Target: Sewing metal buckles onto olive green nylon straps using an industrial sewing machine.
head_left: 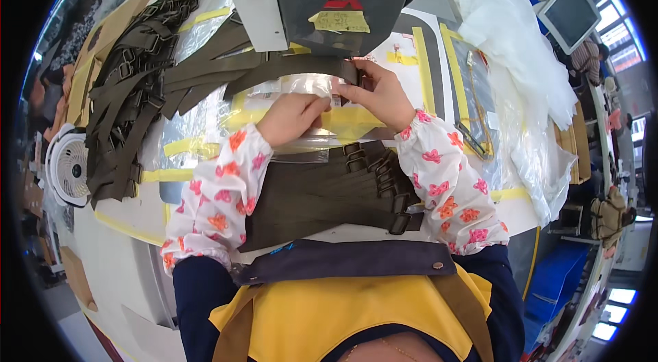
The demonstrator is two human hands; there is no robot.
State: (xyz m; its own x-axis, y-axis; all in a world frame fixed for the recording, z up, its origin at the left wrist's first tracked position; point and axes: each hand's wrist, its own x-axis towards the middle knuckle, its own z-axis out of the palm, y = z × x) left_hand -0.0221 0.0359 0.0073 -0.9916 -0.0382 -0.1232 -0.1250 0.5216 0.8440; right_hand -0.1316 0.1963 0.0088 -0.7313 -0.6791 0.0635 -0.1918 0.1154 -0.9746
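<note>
My right hand (385, 96) pinches the end of an olive-brown webbing strap (295, 67), which runs leftward under the front of a grey and white machine (329, 6). My left hand (293, 118) is closed with its fingers curled, beside clear plastic film (301, 83); whatever its fingertips may hold is hidden. Close to my body lies a fanned stack of similar straps (308, 191), with dark metal buckles (384, 177) at its right end. Both forearms wear white flowered sleeve covers.
More buckled straps (127, 98) are heaped at the left, beside a white fan (70, 165). Yellow tape (423, 71) marks the table. Tweezers (471, 139) and white plastic sheeting (510, 54) lie at the right. A blue bin (558, 280) stands beyond the table's right edge.
</note>
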